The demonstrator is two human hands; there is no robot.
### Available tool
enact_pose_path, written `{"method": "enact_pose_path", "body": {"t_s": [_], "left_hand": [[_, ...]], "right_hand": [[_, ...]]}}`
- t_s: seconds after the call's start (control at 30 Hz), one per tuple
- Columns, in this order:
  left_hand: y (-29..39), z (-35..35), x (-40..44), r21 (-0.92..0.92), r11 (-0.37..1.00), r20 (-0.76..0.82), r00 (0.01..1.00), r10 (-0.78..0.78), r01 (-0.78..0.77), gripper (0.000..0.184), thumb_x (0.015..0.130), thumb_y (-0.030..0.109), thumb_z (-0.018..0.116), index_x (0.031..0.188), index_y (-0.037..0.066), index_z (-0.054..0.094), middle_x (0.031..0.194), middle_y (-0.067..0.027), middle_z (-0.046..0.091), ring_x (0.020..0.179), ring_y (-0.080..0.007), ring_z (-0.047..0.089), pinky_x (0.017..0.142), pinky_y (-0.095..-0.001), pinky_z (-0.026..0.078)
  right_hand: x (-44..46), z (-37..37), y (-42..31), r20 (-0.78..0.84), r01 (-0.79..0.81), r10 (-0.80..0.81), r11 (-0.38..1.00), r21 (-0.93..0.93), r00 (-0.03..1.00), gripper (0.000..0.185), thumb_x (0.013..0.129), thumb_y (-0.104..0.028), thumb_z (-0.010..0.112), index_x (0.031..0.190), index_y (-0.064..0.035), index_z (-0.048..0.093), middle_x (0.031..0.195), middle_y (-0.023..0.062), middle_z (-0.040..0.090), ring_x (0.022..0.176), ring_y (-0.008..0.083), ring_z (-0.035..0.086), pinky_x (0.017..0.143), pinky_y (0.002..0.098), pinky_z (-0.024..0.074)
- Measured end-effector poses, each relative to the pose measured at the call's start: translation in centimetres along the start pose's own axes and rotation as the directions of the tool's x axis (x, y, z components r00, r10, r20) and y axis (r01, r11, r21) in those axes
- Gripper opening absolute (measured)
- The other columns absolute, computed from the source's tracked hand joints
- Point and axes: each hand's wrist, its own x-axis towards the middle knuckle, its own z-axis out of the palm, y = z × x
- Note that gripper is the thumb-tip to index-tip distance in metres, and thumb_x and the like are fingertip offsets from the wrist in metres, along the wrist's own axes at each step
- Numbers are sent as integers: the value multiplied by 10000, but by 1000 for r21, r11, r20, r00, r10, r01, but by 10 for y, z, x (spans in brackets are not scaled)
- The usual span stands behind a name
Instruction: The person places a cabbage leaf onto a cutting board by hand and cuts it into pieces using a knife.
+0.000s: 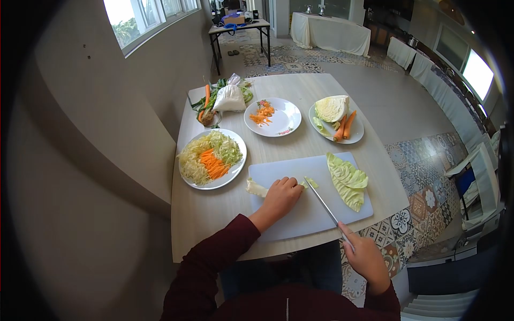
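Note:
My left hand [284, 196] presses down on a rolled piece of cabbage [256, 188] on the white cutting board [289, 229], its fingers curled together over it. In my right hand [365, 252] is the handle of a knife [323, 202], whose blade slants up and left over the board. The blade's tip is beside small cut bits of cabbage [311, 183], just right of my left fingers. Loose cabbage leaves [348, 182] lie at the board's right side.
Behind the board stand a plate [241, 155] of shredded vegetables, a plate [289, 119] with carrot scraps, and a plate [354, 140] holding cabbage and carrots. A white plastic bag [230, 99] and greens are at the back left. A wall is at the left.

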Motion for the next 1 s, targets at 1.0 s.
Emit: {"method": "enact_pose_path", "body": {"t_s": [1.0], "left_hand": [[5, -4, 2, 37, 999, 16, 1000, -9, 8, 116, 860, 119, 634, 944, 60, 688, 882, -54, 606, 837, -245, 597, 734, -382, 478]], "right_hand": [[13, -3, -10, 111, -49, 39, 995, 89, 993, 547, 934, -124, 545, 1472, -128, 447, 707, 292, 619, 677, 482, 623, 657, 562, 495]]}}
